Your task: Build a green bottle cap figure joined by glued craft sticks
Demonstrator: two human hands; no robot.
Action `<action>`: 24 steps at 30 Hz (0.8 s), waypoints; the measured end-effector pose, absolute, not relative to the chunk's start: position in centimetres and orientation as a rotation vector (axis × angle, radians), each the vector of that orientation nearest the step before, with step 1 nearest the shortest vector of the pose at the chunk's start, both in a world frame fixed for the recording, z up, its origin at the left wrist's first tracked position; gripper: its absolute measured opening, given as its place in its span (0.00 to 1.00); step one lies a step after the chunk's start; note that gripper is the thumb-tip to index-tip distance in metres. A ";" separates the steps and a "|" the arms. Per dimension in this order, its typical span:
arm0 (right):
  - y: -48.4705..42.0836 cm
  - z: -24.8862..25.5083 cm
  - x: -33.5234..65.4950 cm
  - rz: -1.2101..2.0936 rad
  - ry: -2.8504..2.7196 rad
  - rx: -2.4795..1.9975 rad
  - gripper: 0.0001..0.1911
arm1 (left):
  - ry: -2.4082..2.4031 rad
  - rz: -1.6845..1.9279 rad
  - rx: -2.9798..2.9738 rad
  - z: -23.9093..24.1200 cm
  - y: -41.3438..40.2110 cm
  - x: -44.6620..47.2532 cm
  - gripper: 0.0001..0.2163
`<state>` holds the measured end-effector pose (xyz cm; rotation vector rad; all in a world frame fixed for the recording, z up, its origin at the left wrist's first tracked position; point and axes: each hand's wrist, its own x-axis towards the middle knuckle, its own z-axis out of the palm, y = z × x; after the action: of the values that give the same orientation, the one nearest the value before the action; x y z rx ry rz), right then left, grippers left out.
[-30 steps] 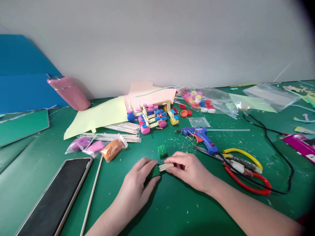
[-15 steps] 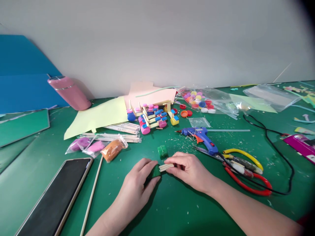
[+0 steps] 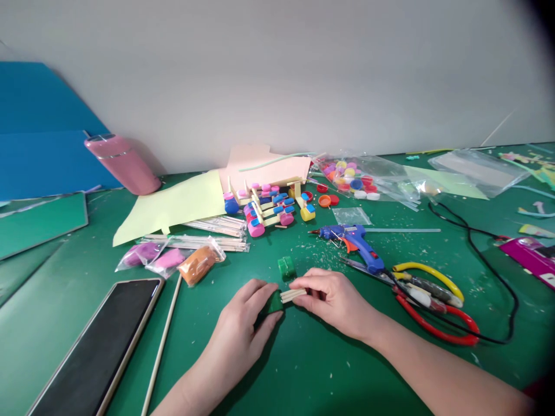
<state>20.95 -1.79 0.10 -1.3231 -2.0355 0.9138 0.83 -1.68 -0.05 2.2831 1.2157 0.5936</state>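
My left hand is closed round a green bottle cap on the green mat near the front middle. My right hand pinches a small bundle of pale wooden sticks, whose ends meet the cap. A second green cap stands just behind the hands. A blue glue gun lies to the right of it, nozzle pointing left.
Red and yellow handled scissors and a black cable lie right. A phone and long stick lie left. Clay bags, stick bundles, cap-and-stick models, a bag of caps, paper sheets and a pink tumbler sit behind.
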 end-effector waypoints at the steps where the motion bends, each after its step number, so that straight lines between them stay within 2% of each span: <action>1: -1.8 0.1 20.9 0.914 -2.034 -1.321 0.10 | 1.215 0.584 2.281 -0.1 -1.7 0.8 0.12; 24: -1.8 0.0 20.9 0.923 -2.035 -1.324 0.10 | 1.200 0.595 2.282 -0.4 -1.7 0.7 0.12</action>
<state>20.89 -1.82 -0.01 -1.3245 -2.0346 0.9233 0.68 -1.67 -0.38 2.2818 1.2004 0.5953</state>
